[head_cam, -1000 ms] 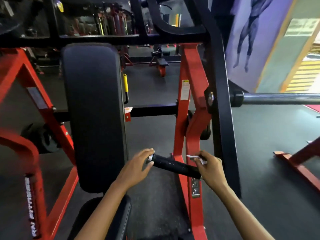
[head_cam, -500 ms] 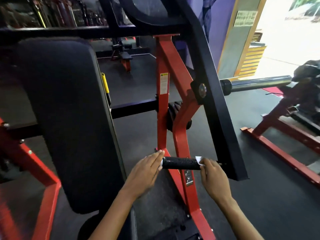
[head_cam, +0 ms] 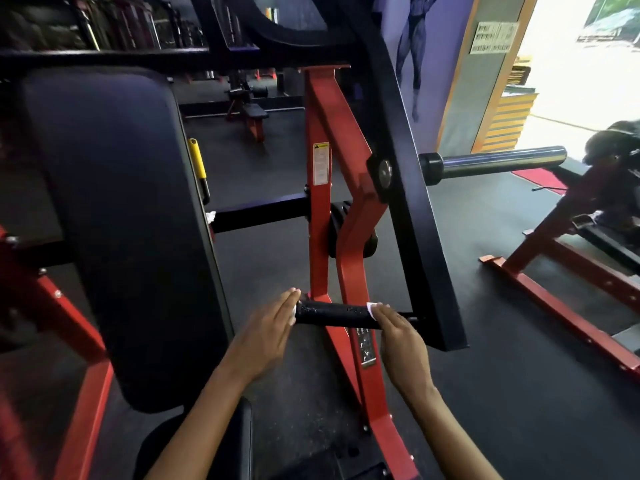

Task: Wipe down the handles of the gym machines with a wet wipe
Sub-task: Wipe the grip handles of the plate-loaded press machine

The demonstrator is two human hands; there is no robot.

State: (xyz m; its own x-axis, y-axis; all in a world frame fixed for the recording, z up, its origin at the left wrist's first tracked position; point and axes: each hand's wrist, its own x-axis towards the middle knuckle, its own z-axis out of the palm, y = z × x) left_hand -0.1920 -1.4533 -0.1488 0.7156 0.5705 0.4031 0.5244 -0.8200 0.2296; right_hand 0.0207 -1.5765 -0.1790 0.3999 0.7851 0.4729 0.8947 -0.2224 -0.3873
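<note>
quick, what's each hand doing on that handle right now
Left hand: open, straight fingers against the free end of the black handle.
Right hand: curled over the handle, holding the white wet wipe against it.

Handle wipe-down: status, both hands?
Left hand flat against the free end of the handle. Right hand holds the wet wipe on the handle's inner end. Nothing in the way.

A tall black back pad (head_cam: 114, 209) stands at the left, with a yellow lever (head_cam: 197, 161) just beside its right edge. A chrome weight sleeve (head_cam: 498, 162) juts right from the black arm (head_cam: 408, 188). A warning sticker (head_cam: 321, 163) sits on the red upright (head_cam: 317, 237). Dark rubber floor (head_cam: 485, 393) spreads beneath, and a small bench (head_cam: 254, 116) stands well back.
</note>
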